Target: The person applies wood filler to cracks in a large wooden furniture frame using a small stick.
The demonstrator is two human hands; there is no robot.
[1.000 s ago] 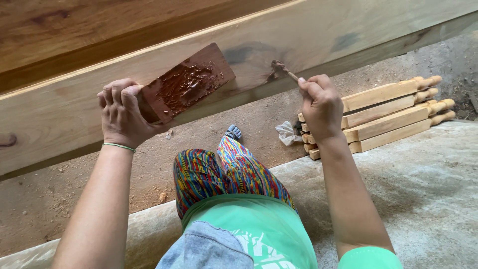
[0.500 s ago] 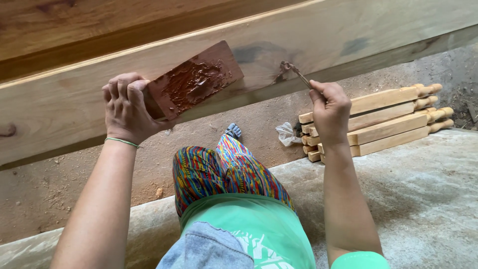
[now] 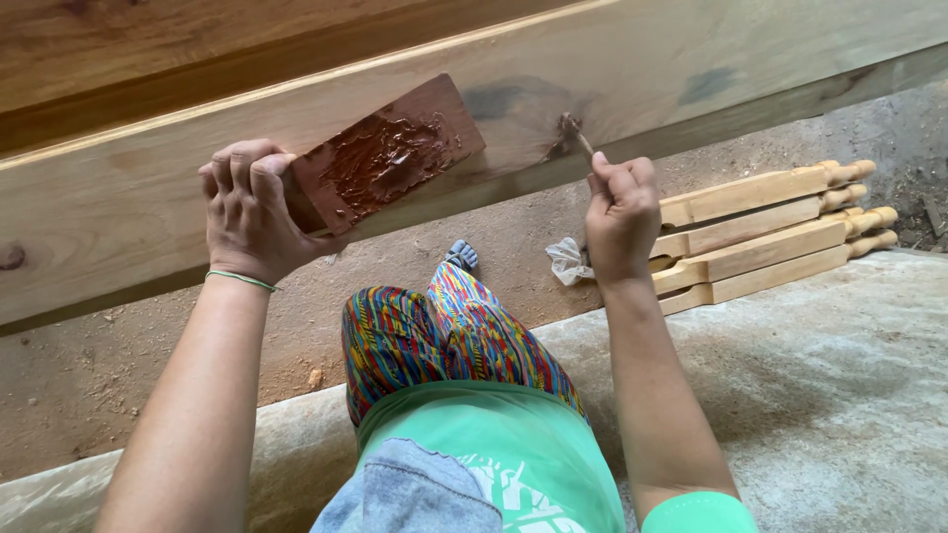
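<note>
With our left hand (image 3: 247, 212) we clamp the near end of a small reddish-brown board (image 3: 380, 158), fingers curled over its edge; its face is smeared with thick brown paste (image 3: 385, 156), and it lies tilted against the long pale plank (image 3: 632, 69) that runs across the top of the view. Below, between our arms, our knees in striped many-coloured trousers (image 3: 444, 341) point at the sandy floor (image 3: 148, 345). Our right hand (image 3: 622, 212) is closed around a thin stick (image 3: 583, 141), whose paste-laden tip touches a dark knot (image 3: 563, 133) near the plank's lower edge. Just beside that hand a crumpled scrap of clear plastic (image 3: 570, 262) lies on the floor, and further right a stack of turned pale wooden legs (image 3: 770, 232) rests by the concrete step (image 3: 839, 395)
</note>
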